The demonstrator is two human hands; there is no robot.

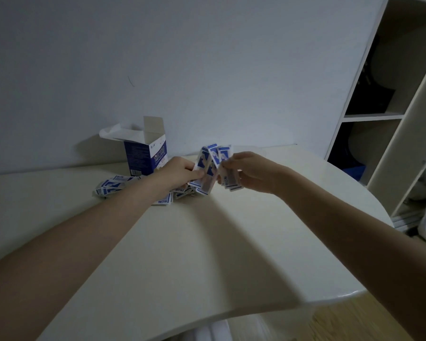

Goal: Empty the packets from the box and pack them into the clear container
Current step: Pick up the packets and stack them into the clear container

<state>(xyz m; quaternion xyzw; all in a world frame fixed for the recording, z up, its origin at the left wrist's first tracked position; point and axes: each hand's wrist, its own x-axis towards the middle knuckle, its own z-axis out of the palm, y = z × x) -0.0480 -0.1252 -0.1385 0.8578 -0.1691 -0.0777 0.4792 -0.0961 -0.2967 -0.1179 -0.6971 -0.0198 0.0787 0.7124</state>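
Both hands are meeting over the tabletop [207,242], the left hand [177,172] gripping a fan of packets [205,168] while the right hand [246,169] is pinching a smaller stack [229,179] at its 9 o'clock. More loose packets [110,188] are lying at the left hand's 8 o'clock, and the opened box [146,153] is standing upright at its 10 o'clock.

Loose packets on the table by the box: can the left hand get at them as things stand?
Probably yes, but not freely: the left hand sits right over the loose packets, nothing between, yet it already grips a fan of packets shared with the right hand.
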